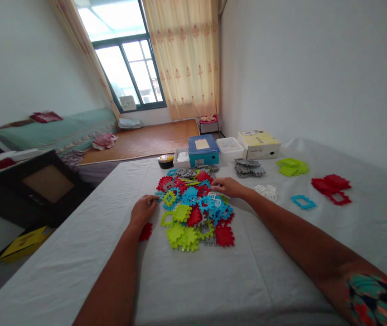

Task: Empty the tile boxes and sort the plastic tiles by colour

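A mixed heap of flat plastic puzzle tiles (193, 208) in red, blue, lime and grey lies on the white-covered table (214, 280). My left hand (143, 210) rests at the heap's left edge, fingers curled onto a tile there; a red tile (145, 231) lies beside its wrist. My right hand (228, 186) reaches onto the heap's upper right, fingertips pinched at a tile I cannot make out. Sorted groups lie to the right: grey tiles (248, 167), lime tiles (292, 166), white tiles (267, 191), one blue frame tile (303, 202) and red tiles (332, 187).
At the table's far edge stand a blue box (203, 150), a clear tub (229, 148), a yellow-and-white box (258, 143) and a small round tin (165, 160). A dark cabinet (37, 185) and a yellow box (25, 243) are on the left. Beds and a window lie beyond.
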{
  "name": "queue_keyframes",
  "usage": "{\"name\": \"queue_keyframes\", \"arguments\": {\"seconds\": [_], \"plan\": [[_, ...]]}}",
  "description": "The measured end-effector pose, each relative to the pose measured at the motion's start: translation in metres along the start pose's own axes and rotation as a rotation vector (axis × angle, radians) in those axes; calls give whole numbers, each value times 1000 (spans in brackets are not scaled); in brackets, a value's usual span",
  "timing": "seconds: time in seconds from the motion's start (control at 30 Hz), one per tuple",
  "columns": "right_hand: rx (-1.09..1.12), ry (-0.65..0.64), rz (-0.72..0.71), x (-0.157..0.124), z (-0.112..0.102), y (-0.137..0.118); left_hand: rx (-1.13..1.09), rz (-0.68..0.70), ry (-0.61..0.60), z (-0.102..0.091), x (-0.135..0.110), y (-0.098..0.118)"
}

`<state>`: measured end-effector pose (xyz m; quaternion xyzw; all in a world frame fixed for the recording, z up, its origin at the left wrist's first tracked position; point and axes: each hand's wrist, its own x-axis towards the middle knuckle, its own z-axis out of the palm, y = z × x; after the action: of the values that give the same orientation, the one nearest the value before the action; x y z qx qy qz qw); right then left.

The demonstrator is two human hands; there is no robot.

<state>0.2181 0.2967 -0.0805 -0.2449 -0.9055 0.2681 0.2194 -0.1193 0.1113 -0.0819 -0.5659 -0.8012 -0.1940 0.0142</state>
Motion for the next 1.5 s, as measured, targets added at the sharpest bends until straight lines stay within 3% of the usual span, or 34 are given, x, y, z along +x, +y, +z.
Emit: {"name": "queue_keyframes", "arguments": {"seconds": [0.13, 0.4, 0.6, 0.83, 1.1, 1.2, 1.4, 1.5], "plan": [[22, -57, -17, -2, 10, -12, 6, -9, -5, 0, 0, 1], [124, -164, -102, -8, 4, -30, 9, 8, -21, -1, 0, 2], [235, -94, -25, -3, 7, -16, -1, 19, -6, 1, 1, -1], [510, 23, 109, -1, 2, -5, 8, 28, -10, 4, 2, -4], [394, 61, 192, 0, -6, 13, 15, 15, -18, 0, 1, 0], [313, -10, 213, -3, -23, 23, 18, 20, -14, 0, 1, 0], [118, -349, 289, -24, -65, 46, 0, 24, -14, 1, 1, -2], [-24, -359, 286, -26, -70, 46, -5, 23, -16, 1, 1, -2]]}}
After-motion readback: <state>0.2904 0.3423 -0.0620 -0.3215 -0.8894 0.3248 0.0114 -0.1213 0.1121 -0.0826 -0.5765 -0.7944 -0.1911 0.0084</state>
